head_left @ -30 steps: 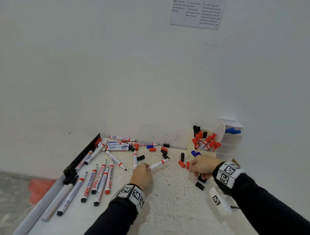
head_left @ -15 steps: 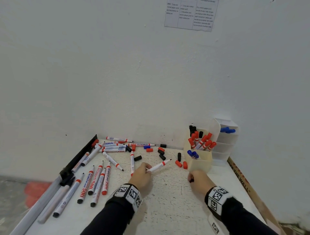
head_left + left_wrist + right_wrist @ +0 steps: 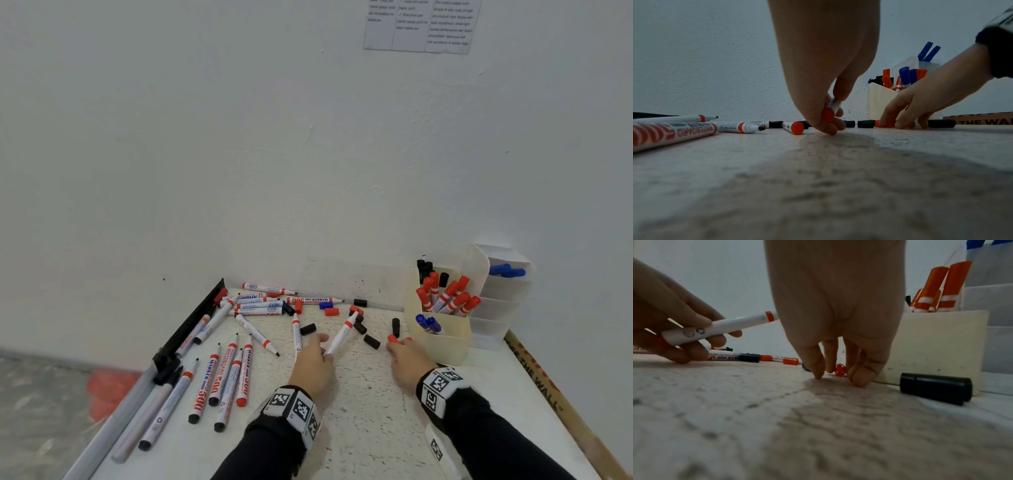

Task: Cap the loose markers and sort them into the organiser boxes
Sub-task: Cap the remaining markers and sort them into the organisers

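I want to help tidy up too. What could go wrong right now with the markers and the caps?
1. The right hand is picking up a small red cap with its fingertips; it might slip and roll away across the table.
2. The left hand holds a red marker with its tip bare, which could smudge the table or fingers.
3. Black caps lie close by, so a wrong colour could get grabbed.
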{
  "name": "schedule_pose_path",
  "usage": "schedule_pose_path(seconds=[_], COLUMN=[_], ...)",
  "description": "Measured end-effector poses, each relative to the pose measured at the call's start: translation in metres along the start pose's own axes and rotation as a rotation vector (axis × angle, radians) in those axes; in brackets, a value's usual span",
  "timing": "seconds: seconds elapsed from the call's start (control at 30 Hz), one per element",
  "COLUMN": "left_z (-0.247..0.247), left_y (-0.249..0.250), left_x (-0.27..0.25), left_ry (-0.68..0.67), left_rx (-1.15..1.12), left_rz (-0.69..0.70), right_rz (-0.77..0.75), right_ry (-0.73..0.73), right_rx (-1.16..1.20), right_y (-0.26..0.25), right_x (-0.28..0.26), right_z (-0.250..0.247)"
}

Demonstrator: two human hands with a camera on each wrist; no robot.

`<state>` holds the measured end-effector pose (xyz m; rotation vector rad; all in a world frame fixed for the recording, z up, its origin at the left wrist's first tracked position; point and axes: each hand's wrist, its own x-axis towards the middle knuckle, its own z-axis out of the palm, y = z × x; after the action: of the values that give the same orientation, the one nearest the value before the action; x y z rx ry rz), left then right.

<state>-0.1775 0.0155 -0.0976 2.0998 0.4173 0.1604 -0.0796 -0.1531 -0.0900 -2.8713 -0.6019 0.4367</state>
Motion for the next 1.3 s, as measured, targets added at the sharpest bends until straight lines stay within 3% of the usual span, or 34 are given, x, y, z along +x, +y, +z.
schedule_pose_path(seconds=[0.13, 0.27, 0.4, 0.57, 0.77, 1.0, 1.13, 1.3], left_z=[0.001, 0.002, 0.002, 0.004, 0.006, 0.006, 0.005, 0.004], left_y=[0.000, -0.001, -0.001, -0.002, -0.001, -0.001, 0.000, 0.003], left_x=[0.001, 0.001, 0.000, 0.000, -0.003, -0.004, -0.004, -0.005], left_ry=[-0.029, -0.021, -0.024, -0.048, -0.106, -0.133, -0.139, -0.128], left_rx=[0.047, 0.075, 0.092, 0.083, 0.074, 0.056, 0.025, -0.036], left_rz=[0.024, 0.041, 0.044, 0.051, 0.090, 0.081, 0.085, 0.092], right_rz=[0.036, -0.078, -0.212, -0.244, -0.272, -0.187, -0.215, -0.201], right_ry=[0.235, 0.443, 0.460, 0.541, 0.513, 0.428, 0.420, 0.496], right_rx=[0.131, 0.305, 0.403, 0.582, 0.771, 0.732, 0.709, 0.723], right_y=[-0.006, -0.011, -0.014, -0.016, -0.015, -0.012, -0.010, -0.012], right_x=[0.001, -0.006, -0.012, -0.017, -0.027, -0.028, -0.029, -0.029], right_z=[-0.003, -0.010, -0.010, -0.007, -0.003, -0.005, -0.007, -0.006])
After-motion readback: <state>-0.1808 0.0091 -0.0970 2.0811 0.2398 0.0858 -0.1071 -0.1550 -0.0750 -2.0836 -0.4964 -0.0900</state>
